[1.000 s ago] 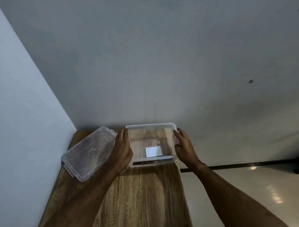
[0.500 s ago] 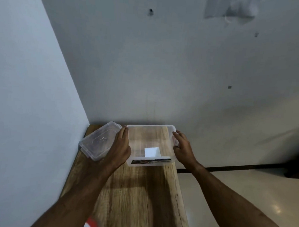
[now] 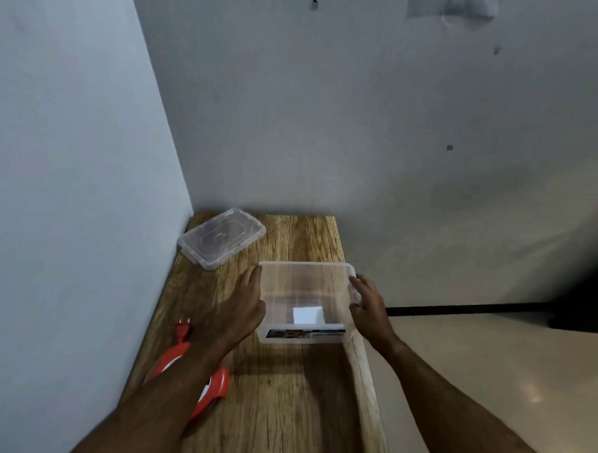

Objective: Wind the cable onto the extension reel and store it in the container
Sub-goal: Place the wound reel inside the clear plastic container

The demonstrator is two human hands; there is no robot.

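The left hand [image 3: 239, 309] and right hand [image 3: 367, 306] clasp the two side walls of the clear container [image 3: 305, 274], which sits open at the bench's [image 3: 276, 396] right edge. Judging by this, positioning goes best if both hands press evenly and keep the base flat (it looks light and could skid). One container, one lid [image 3: 221, 236] in the far-left corner, one red reel [image 3: 211, 387] near the left edge under the left forearm, one plug [image 3: 183, 327].
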